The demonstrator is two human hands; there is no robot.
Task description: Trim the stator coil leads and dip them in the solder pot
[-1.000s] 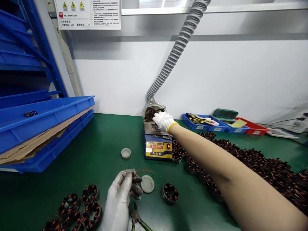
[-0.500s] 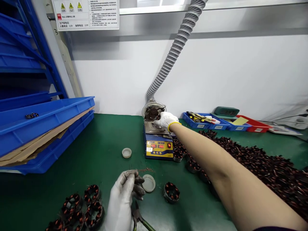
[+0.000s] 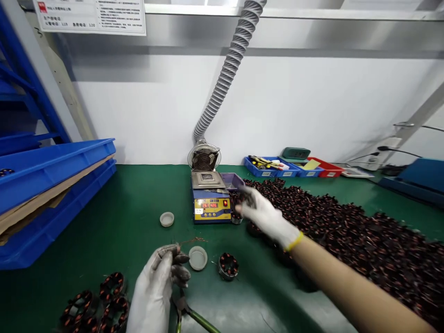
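My left hand (image 3: 157, 277), in a stained white glove, is closed with thumb and fingertips pinching thin copper wire (image 3: 194, 239). Beside those fingers sits a small round dish (image 3: 198, 258), and green-handled cutting pliers (image 3: 199, 319) lie just below. My gloved right hand (image 3: 265, 215), smeared by motion, grips a dark motor stator (image 3: 248, 196) to the right of the solder pot (image 3: 208, 180). One more stator (image 3: 228, 266), a black ring with copper windings, stands on the green table between my hands.
A big heap of stators (image 3: 333, 226) covers the right side. Several more stators (image 3: 114, 310) sit at lower left, near stacked blue trays (image 3: 58, 162). Small bins (image 3: 286, 169) line the wall. A grey exhaust hose (image 3: 225, 69) hangs behind the pot; another dish (image 3: 167, 219) stands left of it.
My right hand has drawn back from above the solder pot, toward the right and nearer to me, with the stator. My left hand keeps its pinch. The whole view has turned right.
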